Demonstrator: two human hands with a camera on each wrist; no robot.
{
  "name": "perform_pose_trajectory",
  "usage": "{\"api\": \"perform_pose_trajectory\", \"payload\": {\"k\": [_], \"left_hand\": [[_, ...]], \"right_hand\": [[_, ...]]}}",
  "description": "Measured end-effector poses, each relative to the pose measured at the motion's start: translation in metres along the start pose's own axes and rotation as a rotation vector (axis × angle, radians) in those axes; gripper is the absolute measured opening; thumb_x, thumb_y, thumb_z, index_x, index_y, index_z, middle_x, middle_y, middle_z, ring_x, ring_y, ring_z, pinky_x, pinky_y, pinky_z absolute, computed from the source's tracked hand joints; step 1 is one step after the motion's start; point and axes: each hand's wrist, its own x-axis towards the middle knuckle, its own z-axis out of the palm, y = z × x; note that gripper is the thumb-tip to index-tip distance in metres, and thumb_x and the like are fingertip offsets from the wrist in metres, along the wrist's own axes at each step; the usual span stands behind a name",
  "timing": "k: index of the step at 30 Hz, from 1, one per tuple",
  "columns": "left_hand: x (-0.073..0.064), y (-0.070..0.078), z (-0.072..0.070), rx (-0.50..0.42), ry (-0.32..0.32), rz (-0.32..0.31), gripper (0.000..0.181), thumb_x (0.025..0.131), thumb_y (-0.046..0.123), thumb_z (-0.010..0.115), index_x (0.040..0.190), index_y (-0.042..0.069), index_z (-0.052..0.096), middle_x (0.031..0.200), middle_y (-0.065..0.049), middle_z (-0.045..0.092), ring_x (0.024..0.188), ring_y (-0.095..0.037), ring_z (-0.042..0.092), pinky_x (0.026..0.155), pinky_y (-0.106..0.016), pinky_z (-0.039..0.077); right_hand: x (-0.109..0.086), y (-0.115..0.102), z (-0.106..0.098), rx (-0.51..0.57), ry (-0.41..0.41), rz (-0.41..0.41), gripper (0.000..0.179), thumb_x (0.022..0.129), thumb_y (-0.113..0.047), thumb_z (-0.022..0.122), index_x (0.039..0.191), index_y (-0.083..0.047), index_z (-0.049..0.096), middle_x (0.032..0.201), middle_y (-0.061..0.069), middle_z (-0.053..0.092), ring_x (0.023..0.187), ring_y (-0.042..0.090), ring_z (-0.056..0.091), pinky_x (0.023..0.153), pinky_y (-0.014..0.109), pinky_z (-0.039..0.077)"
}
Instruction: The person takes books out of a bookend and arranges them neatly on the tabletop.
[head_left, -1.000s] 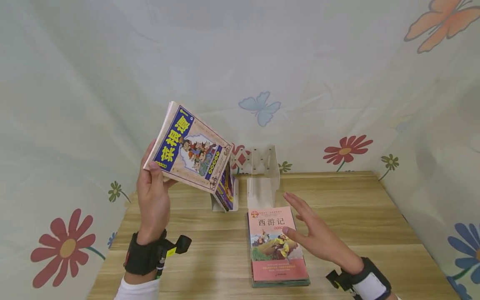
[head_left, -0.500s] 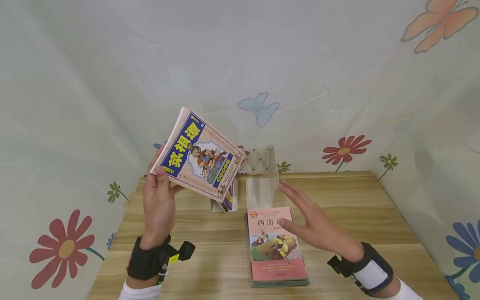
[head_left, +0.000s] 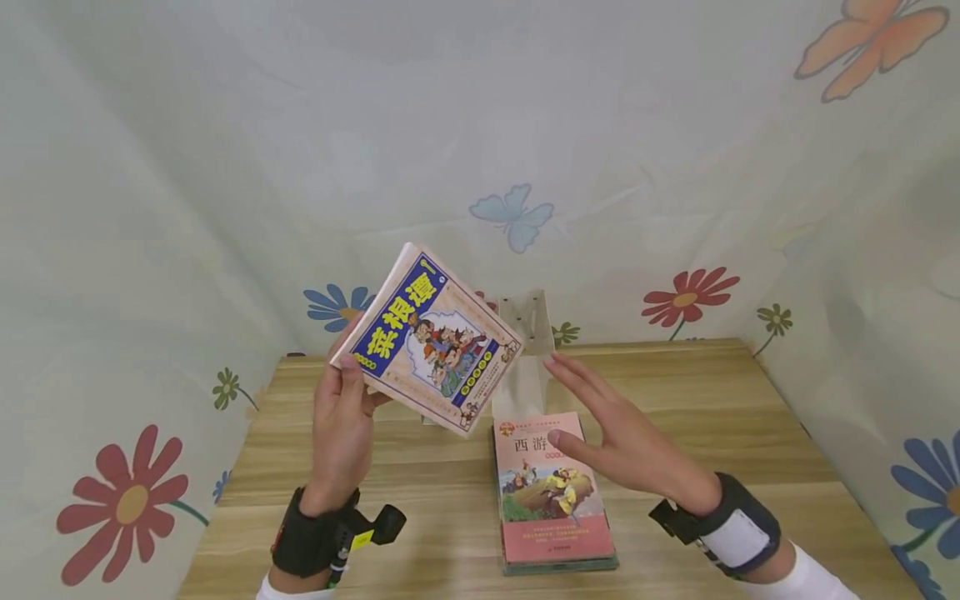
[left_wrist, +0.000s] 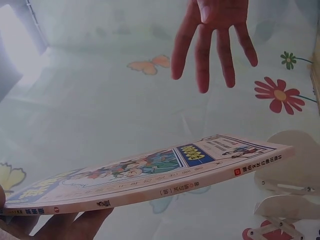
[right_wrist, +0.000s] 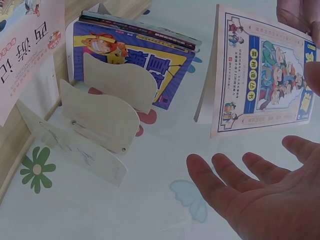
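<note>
My left hand point(head_left: 342, 442) grips a thin paperback point(head_left: 442, 342) by its lower left corner, thumb on the cover and fingers behind. The paperback is tilted in the air, cream-edged with a blue title band and cartoon figures. Facing it from the right, my right hand point(head_left: 630, 446) has its fingers extended and holds nothing, overlapping the top of a pink-covered book point(head_left: 558, 533) in the head view. That pink book lies uppermost on a small stack on the table. In the right wrist view the fingers point(right_wrist: 210, 175) are apart from the paperback.
Behind the stack stands a white bookend rack point(head_left: 525, 325) with upright dividers point(right_wrist: 100, 112). Several books, the front one purple and yellow point(right_wrist: 135, 60), stand in one section, hidden behind the paperback in the head view. A flower-patterned cloth point(head_left: 600, 167) rises behind the wooden table point(head_left: 675, 400).
My left hand has carried the paperback right and slightly down, now covering the standing books. My right hand has shifted slightly left and up, fingers still extended. The pink book stays put.
</note>
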Motion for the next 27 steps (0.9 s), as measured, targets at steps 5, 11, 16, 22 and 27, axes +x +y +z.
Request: {"api": "perform_pose_trajectory", "payload": {"k": [5, 11, 16, 22, 27], "left_hand": [[-0.007, -0.003, 0.003, 0.003, -0.021, -0.008, 0.042, 0.102, 0.028, 0.027, 0.143, 0.018, 0.029, 0.131, -0.015, 0.043, 0.108, -0.032, 0.049, 0.080, -0.032, 0.052], [-0.012, -0.002, 0.007, 0.016, -0.065, -0.038, 0.041, 0.102, 0.029, 0.027, 0.142, 0.022, 0.031, 0.134, -0.010, 0.044, 0.110, -0.030, 0.049, 0.081, -0.031, 0.051], [-0.017, -0.003, 0.011, -0.027, -0.117, -0.069, 0.041, 0.103, 0.027, 0.027, 0.143, 0.019, 0.029, 0.133, -0.013, 0.041, 0.110, -0.032, 0.048, 0.083, -0.031, 0.050], [-0.020, -0.006, 0.016, -0.051, -0.151, -0.141, 0.040, 0.102, 0.030, 0.029, 0.141, 0.023, 0.033, 0.134, -0.009, 0.044, 0.111, -0.031, 0.048, 0.081, -0.033, 0.050], [-0.023, -0.010, 0.017, -0.096, -0.192, -0.188, 0.040, 0.102, 0.033, 0.028, 0.141, 0.024, 0.033, 0.134, -0.011, 0.042, 0.112, -0.031, 0.047, 0.083, -0.034, 0.049]], "right_hand": [[-0.001, -0.002, -0.001, 0.006, 0.004, 0.009, 0.077, 0.086, -0.030, 0.066, 0.147, -0.028, 0.019, 0.151, 0.000, 0.017, 0.131, 0.025, 0.026, 0.093, 0.060, 0.038], [0.000, -0.003, -0.003, 0.013, 0.031, -0.026, 0.077, 0.085, -0.025, 0.067, 0.146, -0.023, 0.020, 0.151, 0.003, 0.020, 0.131, 0.026, 0.026, 0.095, 0.059, 0.038], [0.002, -0.004, -0.004, 0.023, 0.082, -0.045, 0.075, 0.085, -0.024, 0.066, 0.146, -0.023, 0.022, 0.149, 0.002, 0.025, 0.130, 0.023, 0.028, 0.094, 0.050, 0.042], [0.002, -0.002, -0.004, 0.040, 0.104, -0.053, 0.073, 0.086, -0.023, 0.065, 0.146, -0.023, 0.023, 0.148, 0.002, 0.027, 0.130, 0.022, 0.029, 0.093, 0.048, 0.044], [0.002, 0.000, -0.002, 0.070, 0.104, -0.064, 0.071, 0.087, -0.020, 0.064, 0.145, -0.023, 0.024, 0.147, 0.003, 0.028, 0.129, 0.023, 0.031, 0.092, 0.049, 0.044]]}}
